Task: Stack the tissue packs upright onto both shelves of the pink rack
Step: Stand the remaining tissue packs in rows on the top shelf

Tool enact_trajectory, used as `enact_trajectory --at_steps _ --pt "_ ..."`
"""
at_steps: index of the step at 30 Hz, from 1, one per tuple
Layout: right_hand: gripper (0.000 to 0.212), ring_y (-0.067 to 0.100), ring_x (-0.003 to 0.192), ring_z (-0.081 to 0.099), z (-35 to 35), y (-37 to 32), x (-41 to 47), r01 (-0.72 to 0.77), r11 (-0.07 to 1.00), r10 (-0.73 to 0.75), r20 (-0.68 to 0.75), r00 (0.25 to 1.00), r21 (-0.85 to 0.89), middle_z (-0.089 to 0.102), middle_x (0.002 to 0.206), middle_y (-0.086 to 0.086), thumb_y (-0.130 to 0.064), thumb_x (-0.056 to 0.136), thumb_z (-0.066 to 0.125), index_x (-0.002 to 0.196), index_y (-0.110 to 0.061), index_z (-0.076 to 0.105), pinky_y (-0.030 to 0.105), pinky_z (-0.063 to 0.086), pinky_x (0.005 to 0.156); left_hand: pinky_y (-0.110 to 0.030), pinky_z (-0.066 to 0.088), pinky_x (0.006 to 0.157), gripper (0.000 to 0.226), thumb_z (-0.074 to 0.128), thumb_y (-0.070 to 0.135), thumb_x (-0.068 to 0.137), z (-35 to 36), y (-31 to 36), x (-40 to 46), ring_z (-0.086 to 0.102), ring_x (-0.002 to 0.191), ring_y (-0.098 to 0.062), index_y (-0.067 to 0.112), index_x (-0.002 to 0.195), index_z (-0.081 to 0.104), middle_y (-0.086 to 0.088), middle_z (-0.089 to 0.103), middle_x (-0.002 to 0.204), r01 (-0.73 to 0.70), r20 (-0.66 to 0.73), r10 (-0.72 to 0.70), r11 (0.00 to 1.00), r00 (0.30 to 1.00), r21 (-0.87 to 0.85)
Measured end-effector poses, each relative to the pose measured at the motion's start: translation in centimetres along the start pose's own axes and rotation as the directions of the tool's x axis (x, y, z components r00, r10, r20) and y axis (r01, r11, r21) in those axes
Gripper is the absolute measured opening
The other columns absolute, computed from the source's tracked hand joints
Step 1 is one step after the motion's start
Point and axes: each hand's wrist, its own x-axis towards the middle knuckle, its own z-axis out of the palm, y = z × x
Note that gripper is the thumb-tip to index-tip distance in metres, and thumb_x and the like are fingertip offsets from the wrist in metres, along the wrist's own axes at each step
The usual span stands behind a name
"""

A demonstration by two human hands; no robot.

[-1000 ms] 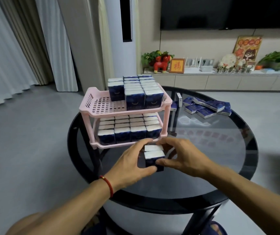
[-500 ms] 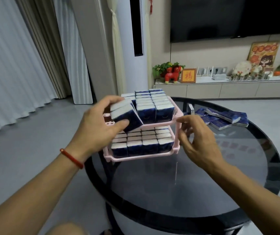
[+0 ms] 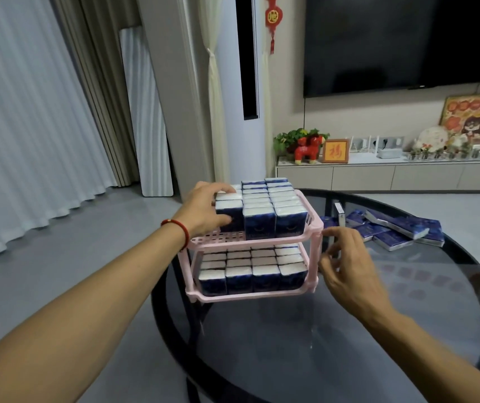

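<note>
A pink two-shelf rack [image 3: 315, 228] stands on the left part of a round dark glass table [image 3: 378, 330]. Both shelves hold rows of upright blue-and-white tissue packs. My left hand [image 3: 203, 210] grips two upright packs [image 3: 230, 212] at the front left of the top shelf, thumb in front and fingers over the top. My right hand [image 3: 346, 266] hovers beside the rack's right front post with loosely curled fingers and holds nothing. The lower shelf's packs [image 3: 251, 271] fill its front row.
Several loose tissue packs [image 3: 398, 231] lie flat on the far side of the table, right of the rack. A TV cabinet [image 3: 378, 175] with ornaments stands behind. Curtains and grey floor are to the left.
My left hand has carried the two packs from the table up to the top shelf and set them upright in the front left gap. My right hand let go and moved beside the rack's right post.
</note>
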Motion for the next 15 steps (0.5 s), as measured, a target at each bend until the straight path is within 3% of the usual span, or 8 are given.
enact_trajectory --at_steps 5,10,13,15 --pt "0.037 0.0 0.089 0.055 0.6 0.7 0.1 0.005 1.0 -0.004 0.043 0.999 -0.012 0.042 0.113 -0.01 -0.014 0.093 0.065 0.125 -0.022 0.048 0.018 0.049 0.063 -0.042 0.051 0.106 0.082 0.084 0.013 0.077 0.8 -0.5 0.0 0.055 0.118 -0.027 0.032 0.147 0.045 -0.006 0.044 0.136 0.015 0.014 -0.016 0.995 1.0 0.095" --pt "0.039 0.0 0.089 0.055 0.9 0.7 0.2 0.002 1.0 -0.001 0.058 0.998 -0.011 0.044 0.112 -0.009 -0.015 0.093 0.064 0.127 -0.024 0.045 0.014 0.046 0.061 -0.042 0.048 0.108 0.095 0.082 0.017 0.075 1.3 -0.5 0.5 0.054 0.124 -0.034 0.038 0.154 0.033 -0.01 0.047 0.138 -0.012 0.037 0.004 0.978 0.999 0.206" --pt "0.042 0.004 0.087 0.058 1.2 0.9 0.1 -0.009 1.0 0.009 0.084 0.996 0.002 0.046 0.114 -0.008 -0.017 0.093 0.064 0.128 -0.028 0.042 0.021 0.054 0.064 -0.043 0.047 0.107 0.09 0.083 0.018 0.076 1.5 -0.3 0.9 0.053 0.125 -0.033 0.035 0.152 0.038 -0.01 0.052 0.136 -0.024 0.024 0.019 0.971 1.0 0.237" --pt "0.044 0.007 0.088 0.06 1.3 1.0 -0.1 0.0 1.0 -0.001 0.106 0.994 0.013 0.045 0.116 -0.011 -0.02 0.094 0.063 0.129 -0.031 0.04 0.031 0.059 0.069 -0.046 0.052 0.101 0.081 0.083 0.025 0.074 1.5 -0.2 0.9 0.059 0.12 -0.032 0.044 0.143 0.044 -0.008 0.061 0.13 -0.052 0.016 0.05 0.971 0.999 0.235"
